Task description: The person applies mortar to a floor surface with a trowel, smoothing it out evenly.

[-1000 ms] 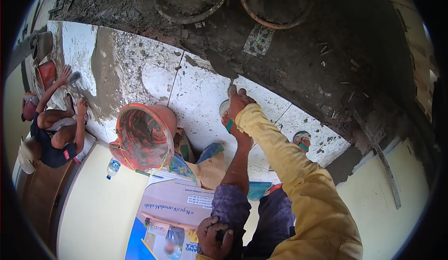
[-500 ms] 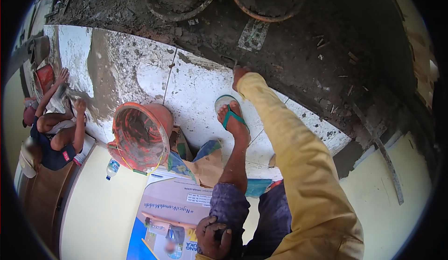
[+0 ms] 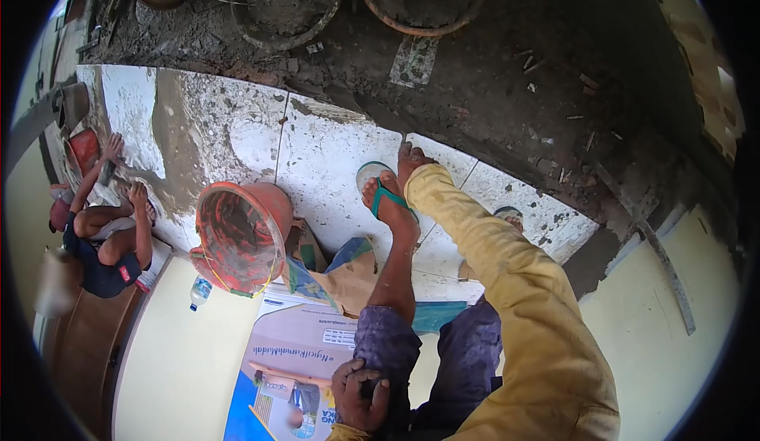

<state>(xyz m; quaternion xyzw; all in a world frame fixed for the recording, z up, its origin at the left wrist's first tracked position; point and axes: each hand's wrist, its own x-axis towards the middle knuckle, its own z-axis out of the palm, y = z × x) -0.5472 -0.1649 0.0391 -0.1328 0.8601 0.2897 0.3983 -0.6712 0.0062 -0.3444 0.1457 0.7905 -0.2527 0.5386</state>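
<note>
My right hand [image 3: 412, 161], in a yellow sleeve, is closed around the handle of a trowel over the white tiles. The trowel's dark, mortar-coated blade [image 3: 370, 108] lies along the tile edge, hard to tell from the wet mortar [image 3: 491, 136] beyond. My left hand [image 3: 360, 393] rests on my bent knee, fingers loosely spread with nothing in them. Beside my right hand is my foot in a green flip-flop [image 3: 383, 197]. To the left, a tilted red bucket [image 3: 241, 235], smeared inside with mortar, sits on the tiles.
Round tubs of mortar [image 3: 419, 31] stand at the top. A torn paper sack [image 3: 348, 275] lies beside the bucket, and a water bottle [image 3: 200, 292] is nearby. At far left a co-worker [image 3: 103, 243] squats with hands near the tiles. A long straight strip [image 3: 653, 251] lies at right.
My right hand has drawn back from the mortar edge onto the tiles, and the trowel's shank and blade show more clearly. My left hand stays on the knee. The view has shifted slightly.
</note>
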